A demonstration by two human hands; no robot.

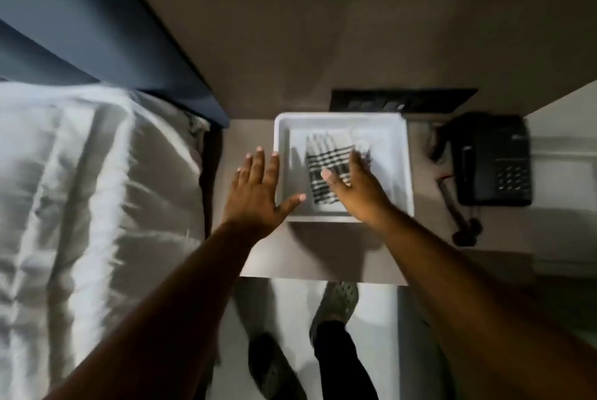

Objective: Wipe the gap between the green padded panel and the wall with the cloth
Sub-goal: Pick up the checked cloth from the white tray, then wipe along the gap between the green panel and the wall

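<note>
A black-and-white checked cloth (326,154) lies folded inside a white tray (339,118) on the bedside table. My right hand (352,183) reaches into the tray with fingers spread over the cloth, not closed on it. My left hand (258,189) hovers flat and open over the tray's left rim, its thumb inside the tray. The dark padded panel (106,34) rises behind the bed at upper left, meeting the brown wall (290,28) along a slanted edge. The picture is blurred by motion.
A bed with white bedding (80,189) fills the left. A black telephone (491,157) and its cord sit on the table right of the tray. A dark switch plate (403,101) is on the wall behind the tray. My feet in dark shoes (336,306) stand below the table's front edge.
</note>
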